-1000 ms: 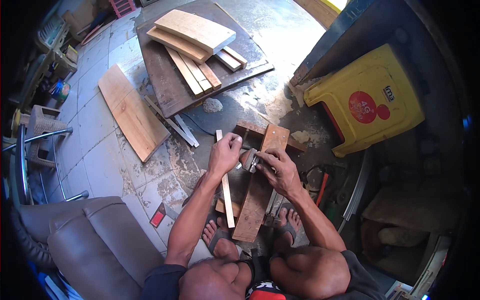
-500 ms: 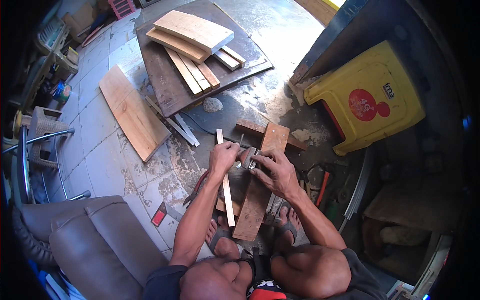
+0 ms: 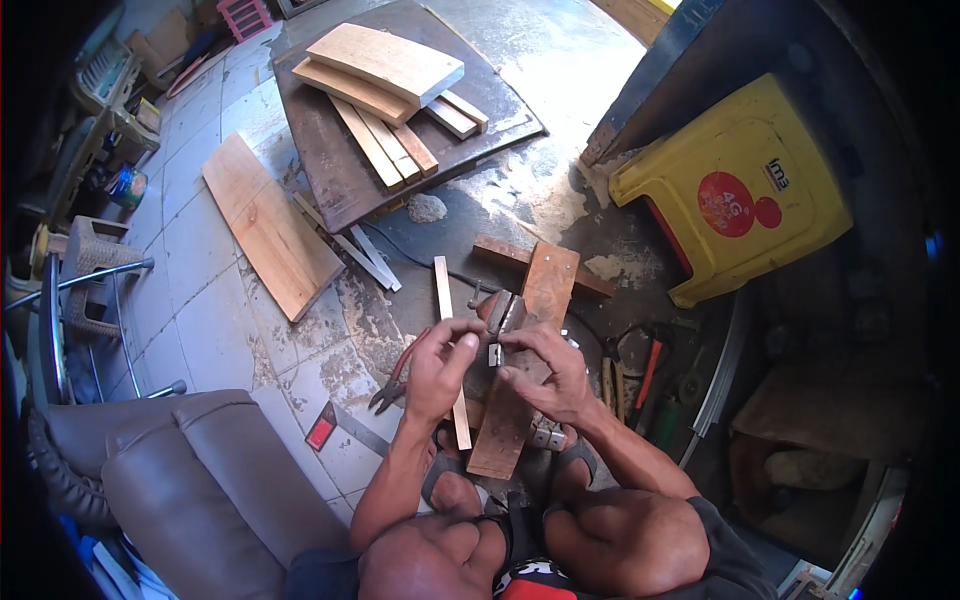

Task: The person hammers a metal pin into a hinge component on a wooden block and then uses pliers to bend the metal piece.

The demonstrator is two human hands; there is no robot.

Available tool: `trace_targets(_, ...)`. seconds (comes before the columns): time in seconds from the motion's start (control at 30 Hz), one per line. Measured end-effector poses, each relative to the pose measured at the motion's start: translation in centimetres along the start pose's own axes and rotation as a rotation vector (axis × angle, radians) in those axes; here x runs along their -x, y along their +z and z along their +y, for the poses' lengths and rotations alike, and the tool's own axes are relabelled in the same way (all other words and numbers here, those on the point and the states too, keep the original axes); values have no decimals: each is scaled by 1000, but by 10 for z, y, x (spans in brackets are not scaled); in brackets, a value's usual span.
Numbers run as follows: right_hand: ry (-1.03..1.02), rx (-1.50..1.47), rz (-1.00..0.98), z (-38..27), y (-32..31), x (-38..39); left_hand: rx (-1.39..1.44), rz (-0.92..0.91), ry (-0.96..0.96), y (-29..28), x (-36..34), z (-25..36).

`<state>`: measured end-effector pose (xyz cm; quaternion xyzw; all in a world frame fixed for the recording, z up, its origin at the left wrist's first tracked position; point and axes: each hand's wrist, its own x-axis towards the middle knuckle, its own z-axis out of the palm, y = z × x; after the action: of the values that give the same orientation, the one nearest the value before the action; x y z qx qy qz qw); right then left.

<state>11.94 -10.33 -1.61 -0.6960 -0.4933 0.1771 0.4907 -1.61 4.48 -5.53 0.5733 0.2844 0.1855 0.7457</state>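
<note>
My left hand point(image 3: 439, 369) is closed just below a small metal vise point(image 3: 500, 311); what its curled fingers hold, if anything, is hidden. My right hand point(image 3: 550, 374) has thumb and fingers on a small silver metal piece point(image 3: 496, 354), close to the left fingertips. Both hands are over a wooden bench-like block point(image 3: 545, 280) on a crosspiece. A pale narrow batten point(image 3: 445, 290) lies along its left side. Red-handled pliers point(image 3: 399, 372) lie left of my left hand.
A dark board point(image 3: 480, 160) carries cut planks point(image 3: 382, 55); another plank point(image 3: 265, 225) lies left. A yellow plastic stool point(image 3: 740, 150) stands right, hand tools point(image 3: 648, 365) below it. A square point(image 3: 330, 420) lies near a padded brown seat point(image 3: 215, 470). Chair legs point(image 3: 110, 265) are at left.
Both hands have moved down toward me, off the top of the vise, with the silver piece now between them below it. The pliers have come into fuller view.
</note>
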Motion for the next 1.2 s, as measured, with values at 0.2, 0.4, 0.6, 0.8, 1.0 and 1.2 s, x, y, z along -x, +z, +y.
trace_targets(0.2,92,-159,-89,-2,-1,0,394,-177,-210,4,17,14)
trace_targets(0.4,574,-428,-145,3,-6,16,206,-157,-350,5,18,-2)
trace_targets(0.6,706,-268,-188,25,-6,46,-32,-142,-442,20,27,-38)
trace_targets(0.8,534,-104,6,39,-36,53,85,56,-224,26,11,-10)
trace_targets(1.0,670,452,271,109,-70,117,-19,214,-139,34,-15,3)
trace_targets(1.2,1050,756,303,153,-86,198,-429,212,-75,39,-10,12)
